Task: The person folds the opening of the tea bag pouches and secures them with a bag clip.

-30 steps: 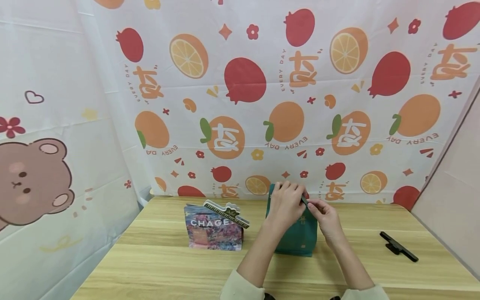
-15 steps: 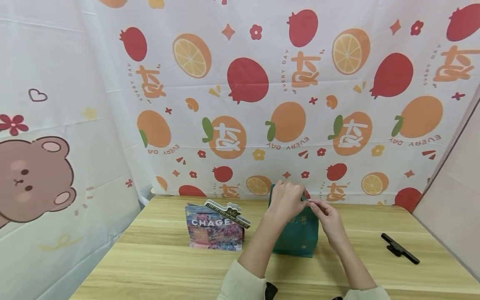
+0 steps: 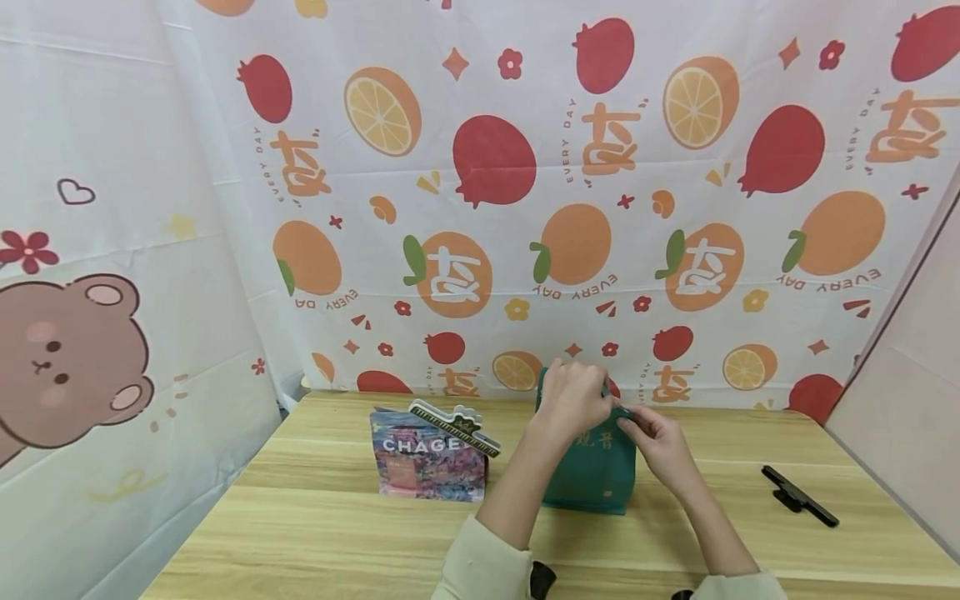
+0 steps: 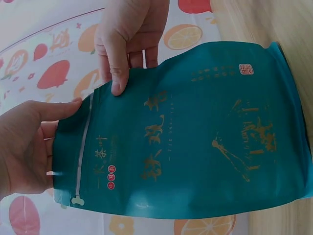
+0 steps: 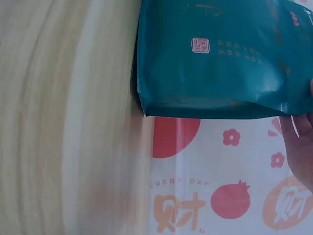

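Note:
A teal tea bag (image 3: 588, 475) with gold lettering stands upright on the table. In the left wrist view, a pale zip strip (image 4: 84, 142) with a small slider (image 4: 77, 200) at one end runs across the bag near its top. My left hand (image 3: 573, 396) grips the top edge, thumb on the front, other fingers partly hidden behind. My right hand (image 3: 660, 442) pinches the upper right side edge, its thumb on the front face. In the right wrist view only part of the right hand (image 5: 301, 149) shows, beside the bag (image 5: 195, 78).
Left of the teal bag stands a colourful bag (image 3: 427, 475) lettered "CHAGE", with a long bag clip (image 3: 453, 427) slanted across its top. A black bag clip (image 3: 798, 497) lies at the table's right. A fruit-print cloth (image 3: 495, 275) hangs behind the wooden table (image 3: 315, 517).
My right hand has gone from pinching the top corner with its fingertips to a fuller grip slightly lower on the side edge. The left hand stays at the top, shifting slightly.

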`<state>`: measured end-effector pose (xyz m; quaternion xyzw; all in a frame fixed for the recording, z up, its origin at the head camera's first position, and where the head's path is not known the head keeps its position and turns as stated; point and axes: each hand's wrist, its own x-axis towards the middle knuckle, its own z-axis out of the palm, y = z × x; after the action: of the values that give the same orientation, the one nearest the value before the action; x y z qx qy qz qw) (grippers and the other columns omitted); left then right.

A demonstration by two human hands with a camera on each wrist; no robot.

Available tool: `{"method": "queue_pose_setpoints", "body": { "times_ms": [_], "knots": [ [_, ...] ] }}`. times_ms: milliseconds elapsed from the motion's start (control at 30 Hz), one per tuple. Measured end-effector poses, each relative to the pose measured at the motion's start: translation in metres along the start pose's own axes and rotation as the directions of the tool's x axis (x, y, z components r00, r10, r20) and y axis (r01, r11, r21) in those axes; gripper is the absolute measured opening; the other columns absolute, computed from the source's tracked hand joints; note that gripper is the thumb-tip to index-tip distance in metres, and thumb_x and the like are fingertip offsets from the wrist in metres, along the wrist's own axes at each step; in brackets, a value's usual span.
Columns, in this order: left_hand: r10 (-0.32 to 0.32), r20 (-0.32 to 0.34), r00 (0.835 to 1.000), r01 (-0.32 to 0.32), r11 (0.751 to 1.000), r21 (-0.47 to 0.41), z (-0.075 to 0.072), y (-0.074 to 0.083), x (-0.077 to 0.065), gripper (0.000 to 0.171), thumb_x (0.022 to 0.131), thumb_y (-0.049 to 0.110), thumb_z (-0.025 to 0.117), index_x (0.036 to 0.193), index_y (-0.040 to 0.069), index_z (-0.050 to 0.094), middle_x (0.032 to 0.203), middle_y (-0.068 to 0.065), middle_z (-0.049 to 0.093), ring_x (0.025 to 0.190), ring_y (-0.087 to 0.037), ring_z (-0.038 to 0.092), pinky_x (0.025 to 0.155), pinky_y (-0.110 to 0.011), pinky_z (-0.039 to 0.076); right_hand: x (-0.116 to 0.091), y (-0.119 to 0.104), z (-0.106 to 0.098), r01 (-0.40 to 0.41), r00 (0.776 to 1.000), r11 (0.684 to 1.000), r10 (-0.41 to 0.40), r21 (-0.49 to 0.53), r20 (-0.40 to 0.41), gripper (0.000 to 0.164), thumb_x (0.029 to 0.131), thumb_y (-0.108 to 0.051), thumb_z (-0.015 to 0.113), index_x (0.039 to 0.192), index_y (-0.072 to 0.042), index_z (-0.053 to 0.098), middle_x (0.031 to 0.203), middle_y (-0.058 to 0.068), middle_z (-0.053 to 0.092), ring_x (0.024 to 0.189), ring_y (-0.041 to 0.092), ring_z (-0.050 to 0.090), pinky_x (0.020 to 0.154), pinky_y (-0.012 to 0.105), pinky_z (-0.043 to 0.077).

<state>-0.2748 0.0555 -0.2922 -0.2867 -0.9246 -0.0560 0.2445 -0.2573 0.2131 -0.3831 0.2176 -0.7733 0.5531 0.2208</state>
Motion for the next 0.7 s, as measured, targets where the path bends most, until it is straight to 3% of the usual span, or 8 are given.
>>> {"method": "queue_pose_setpoints", "body": {
  "times_ms": [100, 267, 367, 533, 700],
  "knots": [
    [-0.004, -0.013, 1.000, 0.004, 1.000, 0.009, 0.000, 0.002, -0.001, 0.035, 0.083, 0.043, 0.065, 0.059, 0.022, 0.052, 0.045, 0.005, 0.035, 0.044, -0.010, 0.029, 0.053, -0.025, 0.021, -0.001, -0.013, 0.003, -0.005, 0.999, 0.998, 0.002, -0.061, -0.038, 0.021, 0.088, 0.007, 0.055, 0.107, 0.011, 0.061, 0.107, 0.024, 0.060, 0.090, 0.001, 0.059, 0.071, 0.018, 0.047],
    [-0.003, -0.024, 1.000, 0.003, 1.000, 0.010, -0.001, 0.003, -0.002, 0.037, 0.082, 0.043, 0.066, 0.056, 0.021, 0.050, 0.044, 0.005, 0.033, 0.043, -0.009, 0.027, 0.052, -0.024, 0.019, -0.001, 0.005, 0.005, -0.004, 0.993, 0.993, -0.011, -0.121, -0.121, 0.016, 0.087, 0.004, 0.059, 0.101, 0.005, 0.066, 0.097, 0.018, 0.066, 0.074, 0.005, 0.059, 0.059, 0.017, 0.045],
    [-0.007, -0.013, 1.000, 0.007, 1.000, 0.005, -0.002, 0.004, -0.002, 0.033, 0.083, 0.042, 0.066, 0.059, 0.022, 0.053, 0.044, 0.006, 0.036, 0.043, -0.009, 0.031, 0.053, -0.024, 0.020, -0.001, 0.015, 0.004, -0.019, 0.993, 0.994, 0.006, -0.107, -0.120, 0.017, 0.088, -0.002, 0.059, 0.102, 0.003, 0.066, 0.098, 0.016, 0.066, 0.080, 0.004, 0.061, 0.064, 0.017, 0.047],
    [-0.012, -0.001, 1.000, 0.012, 1.000, -0.017, -0.002, 0.003, -0.002, 0.027, 0.081, 0.040, 0.068, 0.065, 0.021, 0.059, 0.046, 0.007, 0.038, 0.045, -0.008, 0.034, 0.053, -0.023, 0.022, -0.004, 0.017, -0.006, -0.103, 0.995, 0.994, 0.103, 0.023, -0.001, 0.032, 0.097, -0.018, 0.049, 0.113, 0.008, 0.059, 0.106, 0.010, 0.063, 0.093, 0.006, 0.059, 0.078, 0.020, 0.045],
    [0.007, -0.015, 1.000, -0.007, 1.000, -0.018, -0.002, 0.001, -0.003, 0.022, 0.079, 0.040, 0.070, 0.071, 0.020, 0.065, 0.047, 0.008, 0.040, 0.045, -0.007, 0.034, 0.052, -0.022, 0.022, -0.003, 0.020, -0.014, -0.262, 0.958, 0.950, 0.234, 0.170, 0.165, 0.056, 0.101, -0.034, 0.030, 0.118, 0.015, 0.051, 0.117, 0.013, 0.057, 0.106, 0.006, 0.052, 0.093, 0.022, 0.035]
  ]
}}
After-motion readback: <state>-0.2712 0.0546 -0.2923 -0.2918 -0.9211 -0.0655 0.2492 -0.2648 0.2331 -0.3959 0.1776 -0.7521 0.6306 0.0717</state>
